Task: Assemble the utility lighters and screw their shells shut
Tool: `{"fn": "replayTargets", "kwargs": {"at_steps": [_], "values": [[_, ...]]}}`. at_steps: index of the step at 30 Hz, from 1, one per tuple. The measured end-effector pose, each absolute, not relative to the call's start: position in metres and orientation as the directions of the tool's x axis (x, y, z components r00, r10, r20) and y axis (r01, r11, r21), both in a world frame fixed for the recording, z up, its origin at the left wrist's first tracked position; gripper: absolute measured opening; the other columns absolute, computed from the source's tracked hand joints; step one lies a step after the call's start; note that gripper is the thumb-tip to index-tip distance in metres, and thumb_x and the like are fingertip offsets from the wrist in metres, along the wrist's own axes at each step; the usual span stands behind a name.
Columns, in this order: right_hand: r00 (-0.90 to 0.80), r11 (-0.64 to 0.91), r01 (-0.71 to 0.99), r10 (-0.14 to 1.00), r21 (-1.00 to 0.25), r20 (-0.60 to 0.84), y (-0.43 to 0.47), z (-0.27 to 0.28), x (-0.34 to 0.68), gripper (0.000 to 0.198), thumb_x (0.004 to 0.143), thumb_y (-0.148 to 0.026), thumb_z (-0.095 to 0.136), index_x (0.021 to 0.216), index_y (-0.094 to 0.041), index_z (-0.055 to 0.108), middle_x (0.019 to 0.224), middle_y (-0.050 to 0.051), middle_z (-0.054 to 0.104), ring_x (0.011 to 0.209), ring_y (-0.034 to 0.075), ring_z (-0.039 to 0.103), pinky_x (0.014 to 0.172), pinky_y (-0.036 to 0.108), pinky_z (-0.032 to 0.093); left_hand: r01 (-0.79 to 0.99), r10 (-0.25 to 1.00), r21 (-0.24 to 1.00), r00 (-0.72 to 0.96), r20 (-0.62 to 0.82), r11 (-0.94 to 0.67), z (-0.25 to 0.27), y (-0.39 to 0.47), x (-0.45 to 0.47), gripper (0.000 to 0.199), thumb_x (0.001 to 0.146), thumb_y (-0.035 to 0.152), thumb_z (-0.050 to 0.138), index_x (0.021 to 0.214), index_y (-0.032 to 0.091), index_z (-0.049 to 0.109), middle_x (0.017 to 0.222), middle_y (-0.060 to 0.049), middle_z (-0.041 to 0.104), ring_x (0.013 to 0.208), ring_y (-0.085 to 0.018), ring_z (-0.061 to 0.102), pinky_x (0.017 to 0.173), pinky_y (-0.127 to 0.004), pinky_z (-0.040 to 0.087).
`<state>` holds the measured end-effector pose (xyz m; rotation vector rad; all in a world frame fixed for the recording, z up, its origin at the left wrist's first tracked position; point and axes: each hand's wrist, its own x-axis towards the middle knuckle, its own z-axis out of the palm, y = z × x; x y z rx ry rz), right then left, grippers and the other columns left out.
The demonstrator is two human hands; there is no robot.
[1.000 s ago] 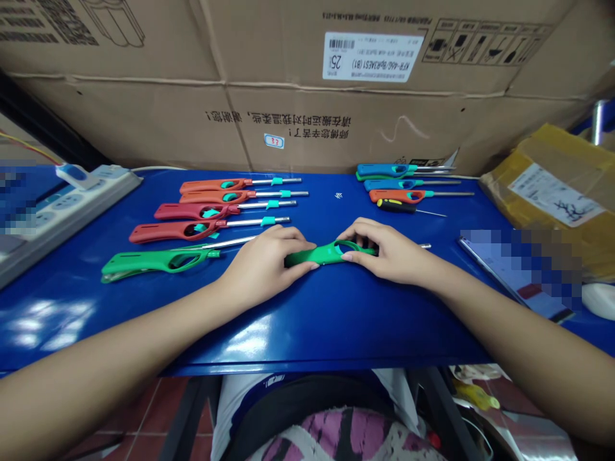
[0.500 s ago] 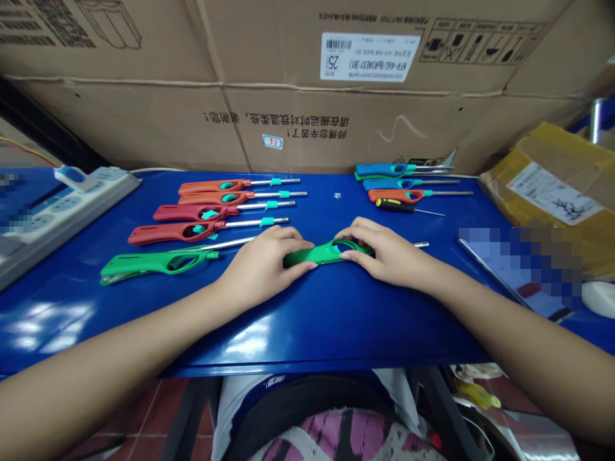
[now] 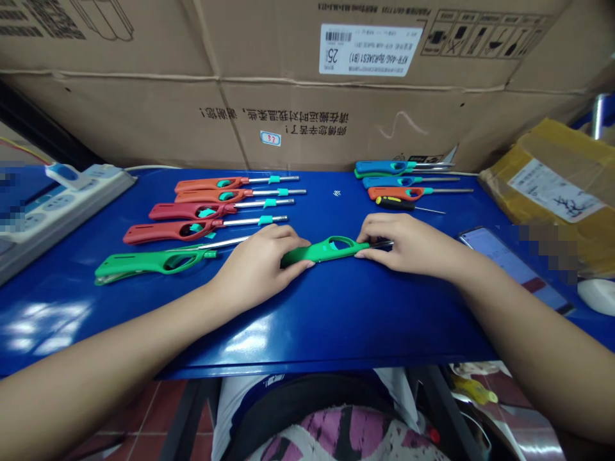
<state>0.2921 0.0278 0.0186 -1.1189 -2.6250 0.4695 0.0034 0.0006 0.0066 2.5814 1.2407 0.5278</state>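
The green utility lighter [image 3: 327,250] lies flat on the blue tabletop [image 3: 336,307]. The left hand [image 3: 259,262] curls closed around its handle end; the right hand [image 3: 408,246] pinches the metal nozzle. It looks light, stiff and smooth (plastic body, likely slippery), best held by the handle.

Right hand [image 3: 408,246] now on metal rod [image 3: 379,244]

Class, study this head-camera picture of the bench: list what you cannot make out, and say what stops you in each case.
1. Butt end of the held green lighter: covered by the left hand.
2. Its metal tube: mostly under the right hand.
3. Phone screen and the spot behind it: pixelated.
4. Power strip: left part pixelated and cut by the frame edge.
5. Box label print: upside down, too small.
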Motion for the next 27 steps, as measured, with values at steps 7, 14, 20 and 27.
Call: {"fn": "replayTargets", "kwargs": {"at_steps": [7,14,20,27], "values": [[-0.713,0.682,0.609,0.694,-0.404,0.097,0.0282,0.0207,0.2934,0.020,0.095,-0.029,0.060,0.099,-0.020,0.077,0.103,0.008,0.072,0.086,0.022,0.068,0.081,0.037,0.053,0.704,0.784,0.350,0.581,0.217,-0.618,0.0056,-0.0016,0.0025,0.028,0.095,0.033,0.067,0.115,0.017,0.074,0.106,-0.009,0.071,0.100,-0.027,0.064,0.090,-0.042,0.055],[-0.697,0.687,0.654,0.710,-0.317,0.101,0.0298,0.0180,0.2927,0.020,0.095,-0.029,0.062,0.099,-0.022,0.080,0.104,0.006,0.075,0.090,0.023,0.069,0.081,0.038,0.053,0.716,0.789,0.334,0.578,0.210,-0.613,0.0071,-0.0014,0.0034,0.027,0.094,0.034,0.068,0.115,0.017,0.074,0.107,-0.008,0.071,0.102,-0.027,0.064,0.090,-0.041,0.054],[-0.718,0.726,0.640,0.682,-0.251,0.141,0.0302,0.0172,0.2919,0.020,0.096,-0.029,0.061,0.097,-0.023,0.080,0.100,0.007,0.075,0.092,0.025,0.066,0.082,0.040,0.052,0.721,0.791,0.326,0.576,0.207,-0.611,0.0071,-0.0002,0.0044,0.027,0.094,0.034,0.068,0.114,0.017,0.074,0.105,-0.009,0.071,0.099,-0.027,0.066,0.088,-0.041,0.055],[-0.719,0.733,0.648,0.678,-0.206,0.150,0.0303,0.0154,0.2913,0.022,0.097,-0.029,0.060,0.101,-0.021,0.079,0.102,0.008,0.074,0.092,0.025,0.067,0.082,0.040,0.052,0.728,0.793,0.317,0.573,0.207,-0.608,0.0082,-0.0011,0.0043,0.028,0.094,0.034,0.067,0.114,0.016,0.075,0.105,-0.009,0.071,0.101,-0.028,0.066,0.089,-0.042,0.056]]}}
